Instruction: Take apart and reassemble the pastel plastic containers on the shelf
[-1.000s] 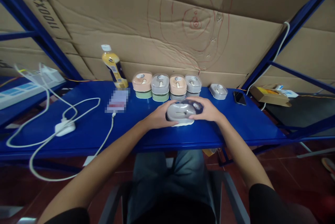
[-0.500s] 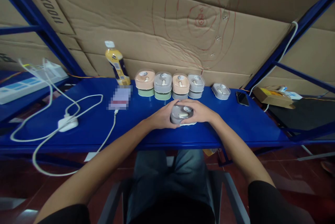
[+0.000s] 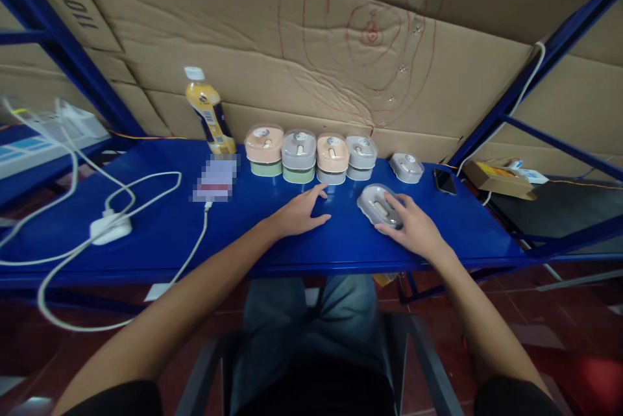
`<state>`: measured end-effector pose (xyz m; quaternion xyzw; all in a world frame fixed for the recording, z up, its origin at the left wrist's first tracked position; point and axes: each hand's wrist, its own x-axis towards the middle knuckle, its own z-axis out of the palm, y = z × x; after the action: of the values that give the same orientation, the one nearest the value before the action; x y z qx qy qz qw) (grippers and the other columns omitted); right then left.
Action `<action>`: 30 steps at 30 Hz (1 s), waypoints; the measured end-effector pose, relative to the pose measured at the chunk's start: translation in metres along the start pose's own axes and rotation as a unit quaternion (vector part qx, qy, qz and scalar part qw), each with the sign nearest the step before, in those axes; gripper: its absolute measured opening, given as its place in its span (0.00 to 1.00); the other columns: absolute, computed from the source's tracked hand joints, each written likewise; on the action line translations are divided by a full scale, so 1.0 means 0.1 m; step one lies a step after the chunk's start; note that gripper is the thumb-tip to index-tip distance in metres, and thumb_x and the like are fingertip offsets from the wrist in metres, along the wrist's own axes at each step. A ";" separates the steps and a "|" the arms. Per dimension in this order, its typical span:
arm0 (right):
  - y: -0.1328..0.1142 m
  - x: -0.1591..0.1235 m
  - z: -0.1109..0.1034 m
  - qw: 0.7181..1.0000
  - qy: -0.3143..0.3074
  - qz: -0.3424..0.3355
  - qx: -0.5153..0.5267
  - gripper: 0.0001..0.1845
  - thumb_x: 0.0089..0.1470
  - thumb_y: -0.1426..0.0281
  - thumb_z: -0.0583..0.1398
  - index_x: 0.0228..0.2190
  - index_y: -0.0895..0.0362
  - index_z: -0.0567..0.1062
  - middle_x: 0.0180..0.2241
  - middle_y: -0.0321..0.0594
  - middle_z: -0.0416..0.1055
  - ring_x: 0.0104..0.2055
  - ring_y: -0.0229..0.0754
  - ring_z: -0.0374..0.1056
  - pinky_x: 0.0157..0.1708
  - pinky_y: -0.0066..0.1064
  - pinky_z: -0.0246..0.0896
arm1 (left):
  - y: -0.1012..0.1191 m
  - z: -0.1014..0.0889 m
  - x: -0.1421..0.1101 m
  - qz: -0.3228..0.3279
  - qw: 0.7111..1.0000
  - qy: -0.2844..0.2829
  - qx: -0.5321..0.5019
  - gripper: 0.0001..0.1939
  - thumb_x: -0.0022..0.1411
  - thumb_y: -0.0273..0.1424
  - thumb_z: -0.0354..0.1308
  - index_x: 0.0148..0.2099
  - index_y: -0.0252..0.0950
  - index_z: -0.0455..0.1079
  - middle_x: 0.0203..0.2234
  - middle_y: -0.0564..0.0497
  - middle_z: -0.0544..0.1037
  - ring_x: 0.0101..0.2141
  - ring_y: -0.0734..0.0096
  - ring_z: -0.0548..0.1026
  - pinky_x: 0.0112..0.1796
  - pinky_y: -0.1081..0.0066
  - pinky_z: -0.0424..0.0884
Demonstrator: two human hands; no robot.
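Note:
My right hand (image 3: 411, 224) grips the near side of a grey plastic case (image 3: 374, 200) under a clear cover, thumb and fingers resting on its edge and top. The case sits tilted on or just above the blue table. My left hand (image 3: 302, 211) is empty, thumb and fingers apart, just over the table left of that case. Behind it stands a row of stacked cases in clear covers: a pink one (image 3: 264, 143) on green, a grey one (image 3: 298, 148) on green, a pink one (image 3: 332, 153) on grey, and a grey pair (image 3: 361, 155). A single grey case (image 3: 405, 168) lies further right.
At the back left stands a yellow drink bottle (image 3: 209, 111). A blurred-out phone-like item (image 3: 214, 177) has a white cable (image 3: 198, 241). White charger (image 3: 111, 228) and looped cables lie left. A dark phone (image 3: 444, 180) and an open carton (image 3: 499, 180) are right.
My left hand has let go of the grey case and moved slightly left. My right hand has carried the case to the right. The view has shifted slightly.

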<state>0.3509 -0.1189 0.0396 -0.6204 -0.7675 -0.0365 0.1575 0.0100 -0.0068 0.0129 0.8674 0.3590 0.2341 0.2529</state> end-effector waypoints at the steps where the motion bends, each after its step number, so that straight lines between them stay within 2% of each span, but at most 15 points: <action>1: 0.06 0.01 -0.01 0.999 0.003 0.029 -0.026 0.45 0.66 0.41 0.62 0.74 0.51 0.65 0.68 0.61 0.67 0.63 0.71 0.74 0.57 0.61 0.77 | 0.01 -0.01 0.00 -0.001 1.000 -0.002 0.001 0.42 0.69 0.43 0.64 0.78 0.37 0.55 0.66 0.38 0.77 0.67 0.45 0.75 0.68 0.47 0.70; 6: 0.35 0.39 0.05 0.990 0.013 0.112 -0.089 0.42 0.68 0.45 0.62 0.71 0.57 0.66 0.63 0.67 0.70 0.57 0.70 0.77 0.52 0.58 0.77 | 0.04 -0.04 0.00 -0.008 1.000 -0.008 0.002 0.40 0.69 0.43 0.63 0.77 0.37 0.56 0.66 0.37 0.77 0.66 0.44 0.75 0.67 0.45 0.69; 10: 0.45 0.78 0.09 0.985 0.012 0.137 -0.103 0.35 0.69 0.59 0.61 0.70 0.60 0.67 0.66 0.68 0.68 0.53 0.67 0.79 0.52 0.56 0.76 | 0.02 -0.04 0.00 -0.001 1.000 -0.005 -0.006 0.40 0.69 0.44 0.63 0.76 0.37 0.58 0.65 0.37 0.77 0.66 0.44 0.75 0.67 0.45 0.70; 12: 0.43 0.93 0.07 0.983 0.033 0.146 -0.103 0.31 0.68 0.65 0.59 0.68 0.62 0.69 0.66 0.69 0.68 0.52 0.66 0.78 0.51 0.54 0.75 | 0.00 -0.03 0.00 0.005 1.000 0.000 -0.008 0.39 0.69 0.44 0.63 0.76 0.38 0.59 0.65 0.38 0.78 0.66 0.44 0.76 0.67 0.44 0.70; 15: 0.32 1.10 0.02 0.983 0.095 0.137 -0.083 0.26 0.69 0.67 0.54 0.63 0.63 0.74 0.62 0.67 0.71 0.55 0.66 0.76 0.54 0.54 0.73 | -0.02 -0.03 0.00 0.011 1.000 0.007 -0.013 0.38 0.68 0.44 0.65 0.74 0.39 0.61 0.64 0.38 0.78 0.65 0.44 0.77 0.66 0.44 0.71; 18: 0.13 1.29 0.00 0.983 0.136 0.105 -0.058 0.27 0.71 0.60 0.53 0.59 0.65 0.76 0.58 0.67 0.73 0.61 0.68 0.71 0.61 0.57 0.68 | -0.02 -0.04 0.00 0.012 1.000 0.007 -0.014 0.36 0.68 0.44 0.65 0.73 0.39 0.64 0.63 0.38 0.79 0.64 0.44 0.77 0.66 0.44 0.72; 21: -0.09 1.52 0.07 0.987 0.126 0.089 -0.049 0.38 0.65 0.53 0.62 0.65 0.66 0.71 0.60 0.68 0.72 0.64 0.72 0.68 0.65 0.60 0.64 | 0.00 -0.05 0.01 0.010 1.000 0.004 -0.015 0.35 0.68 0.44 0.65 0.72 0.39 0.65 0.63 0.38 0.79 0.64 0.43 0.77 0.66 0.43 0.71; 24: -0.28 1.74 0.17 0.988 0.105 0.110 -0.040 0.48 0.58 0.52 0.68 0.71 0.62 0.64 0.62 0.67 0.71 0.64 0.74 0.67 0.63 0.63 0.64 | 0.00 -0.04 0.01 0.006 1.000 0.007 -0.018 0.35 0.68 0.44 0.65 0.71 0.38 0.65 0.63 0.38 0.80 0.63 0.43 0.78 0.66 0.42 0.72; 27: -0.39 1.86 0.26 0.986 0.093 0.137 -0.035 0.49 0.57 0.53 0.70 0.71 0.60 0.64 0.61 0.68 0.71 0.63 0.75 0.69 0.61 0.64 0.65 | -0.01 -0.03 0.01 0.011 1.000 0.009 -0.019 0.34 0.68 0.44 0.64 0.71 0.38 0.66 0.62 0.38 0.80 0.63 0.43 0.78 0.66 0.43 0.72; 30: -0.39 1.88 0.30 0.986 0.090 0.136 -0.019 0.48 0.57 0.53 0.70 0.71 0.60 0.65 0.60 0.67 0.71 0.61 0.75 0.71 0.60 0.64 0.67 | -0.01 -0.03 0.01 0.012 1.000 0.009 -0.024 0.34 0.68 0.44 0.64 0.71 0.38 0.65 0.62 0.37 0.80 0.64 0.43 0.78 0.66 0.41 0.72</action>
<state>0.2730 0.0562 0.0700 -0.7161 -0.6578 -0.0848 0.2174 0.0087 -0.0041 0.0142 0.8632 0.3455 0.2536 0.2670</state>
